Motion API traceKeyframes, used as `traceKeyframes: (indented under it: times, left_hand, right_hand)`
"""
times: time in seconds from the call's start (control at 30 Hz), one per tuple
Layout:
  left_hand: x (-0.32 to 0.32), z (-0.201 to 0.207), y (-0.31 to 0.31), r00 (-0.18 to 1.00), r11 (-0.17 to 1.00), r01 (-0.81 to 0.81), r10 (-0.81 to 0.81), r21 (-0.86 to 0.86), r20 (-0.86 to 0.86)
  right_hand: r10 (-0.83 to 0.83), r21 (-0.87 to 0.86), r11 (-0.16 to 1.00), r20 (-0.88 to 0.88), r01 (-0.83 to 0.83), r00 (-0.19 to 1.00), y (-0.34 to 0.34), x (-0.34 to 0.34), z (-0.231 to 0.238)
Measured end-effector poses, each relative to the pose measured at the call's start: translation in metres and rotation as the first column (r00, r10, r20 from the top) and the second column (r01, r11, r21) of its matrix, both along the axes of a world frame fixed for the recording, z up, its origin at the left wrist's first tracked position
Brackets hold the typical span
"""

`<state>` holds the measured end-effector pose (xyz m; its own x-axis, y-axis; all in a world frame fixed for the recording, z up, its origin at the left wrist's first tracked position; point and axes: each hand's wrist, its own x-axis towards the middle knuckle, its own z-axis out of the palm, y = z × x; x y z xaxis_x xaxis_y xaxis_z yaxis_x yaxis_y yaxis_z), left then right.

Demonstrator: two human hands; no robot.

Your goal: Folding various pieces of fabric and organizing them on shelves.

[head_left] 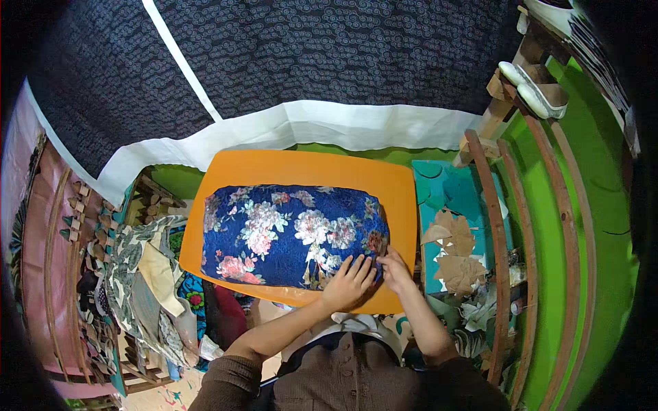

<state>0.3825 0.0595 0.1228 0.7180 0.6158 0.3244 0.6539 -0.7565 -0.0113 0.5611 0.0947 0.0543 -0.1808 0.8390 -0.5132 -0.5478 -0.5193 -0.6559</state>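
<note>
Resting on the orange table [308, 166], a dark blue floral cushion [284, 226] lies lengthwise from left to right, covering most of the top and leaving bare strips along its far and right sides. The left hand [350, 279] lies open on the cushion's near right part, fingers spread over the fabric. The right hand [395, 269] is at its right edge, fingers bent; whether they grip the fabric I cannot tell.

Beyond the table hangs a dark patterned curtain [336, 58] with a white lower border [308, 123]. To the right, a teal surface [430, 266] carries brown cut pieces [461, 274], near upright wooden rails [568, 233] before a green wall [606, 205]. 2 white shoes [531, 90] sit high on the rack there. To the left, camouflage cloth [133, 267] drapes in a heap, with pink sheeting [41, 240] behind.
</note>
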Motion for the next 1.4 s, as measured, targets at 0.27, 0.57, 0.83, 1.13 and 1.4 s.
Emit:
traceKeyframes:
  times: [0.27, 0.57, 0.83, 1.13, 1.4]
  left_hand:
    - [-0.002, -0.012, -0.003, 0.999, 1.0, -0.031, 0.031, -0.002, 0.016]
    - [-0.005, -0.011, -0.007, 0.999, 0.997, -0.036, 0.038, 0.07, -0.03]
    - [-0.003, -0.02, -0.019, 0.993, 0.998, 0.063, -0.061, 0.007, -0.103]
    - [-0.009, -0.008, -0.024, 1.0, 0.997, 0.02, -0.021, -0.068, -0.017]
    - [-0.125, 0.036, -0.006, 0.57, 0.684, -0.688, 0.716, -0.242, 0.404]
  right_hand:
    - [0.175, -0.19, 0.976, 0.402, -0.106, 0.899, 0.006, -0.043, 0.038]
    - [0.31, -0.009, 0.949, 0.189, -0.314, 0.932, 0.023, -0.038, 0.044]
    - [0.183, 0.033, 0.912, 0.859, -0.409, 0.478, 0.069, -0.007, 0.066]
    - [0.219, 0.118, 0.961, 0.223, -0.249, 0.95, 0.088, -0.052, 0.033]
    - [-0.176, 0.234, 0.971, 0.83, -0.044, 0.529, 0.041, -0.035, 0.035]
